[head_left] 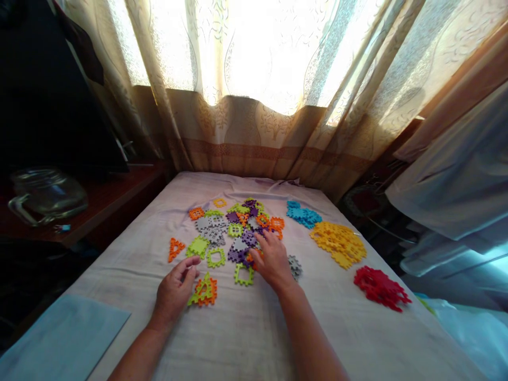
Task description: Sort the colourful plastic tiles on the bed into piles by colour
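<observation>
A mixed heap of interlocking plastic building pieces, purple, grey, green and orange, lies mid-bed. My right hand (273, 259) is over the heap's right side, its fingers spread above purple pieces (248, 238) and an orange piece partly hidden by the thumb. Whether the fingertips touch them I cannot tell. My left hand (174, 291) hovers at the near left, loosely curled, thumb and fingers apart, holding nothing I can see. Right beside it a green triangle piece (204, 286) overlaps an orange square piece (214, 291). Green square frames (215, 257) and an orange triangle (174, 248) lie close by.
Single-colour piles of blue (304, 214), yellow (339, 243) and red pieces (381, 287) line the bed's right side. A pale blue sheet (67, 338) lies at the near left. On the dark side table (119, 196) stands a glass jug (50, 196). Curtains (254, 132) hang behind.
</observation>
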`<state>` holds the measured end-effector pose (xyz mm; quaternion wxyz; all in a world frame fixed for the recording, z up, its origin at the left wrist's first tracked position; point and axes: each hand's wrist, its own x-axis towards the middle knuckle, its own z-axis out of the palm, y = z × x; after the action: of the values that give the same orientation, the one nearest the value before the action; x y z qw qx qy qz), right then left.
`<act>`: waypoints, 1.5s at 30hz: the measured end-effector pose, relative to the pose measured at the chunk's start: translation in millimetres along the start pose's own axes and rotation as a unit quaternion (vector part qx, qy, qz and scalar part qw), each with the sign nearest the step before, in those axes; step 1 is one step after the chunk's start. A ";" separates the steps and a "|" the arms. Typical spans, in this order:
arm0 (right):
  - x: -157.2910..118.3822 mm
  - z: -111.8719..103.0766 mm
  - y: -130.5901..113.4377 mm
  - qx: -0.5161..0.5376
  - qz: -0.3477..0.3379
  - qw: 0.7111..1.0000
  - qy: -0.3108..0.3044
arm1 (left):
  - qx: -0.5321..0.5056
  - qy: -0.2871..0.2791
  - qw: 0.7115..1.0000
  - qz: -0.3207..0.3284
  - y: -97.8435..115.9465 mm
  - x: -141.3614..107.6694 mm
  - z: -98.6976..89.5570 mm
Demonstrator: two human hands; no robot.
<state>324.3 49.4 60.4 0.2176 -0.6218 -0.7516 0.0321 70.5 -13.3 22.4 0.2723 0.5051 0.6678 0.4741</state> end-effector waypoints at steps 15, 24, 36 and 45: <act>-40.3 35.0 -76.0 0.063 -0.210 0.973 -0.069 | 0.006 0.001 1.000 0.020 1.2 -0.2 -1.1; -16.3 25.9 -45.9 0.104 -0.114 0.988 -0.019 | -0.007 0.005 1.000 0.008 8.9 -0.8 -0.4; 3.0 28.5 -43.3 0.085 -0.070 0.993 -0.043 | 0.001 0.000 1.000 -0.001 7.0 -1.1 -1.1; 12.7 -19.9 25.5 0.053 0.045 0.997 -0.044 | 0.007 -0.001 1.000 -0.005 7.6 -0.7 -1.1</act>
<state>353.4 62.8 74.0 0.2155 -0.6403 -0.7292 0.1091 73.0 -14.1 29.7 0.2718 0.5041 0.6735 0.4673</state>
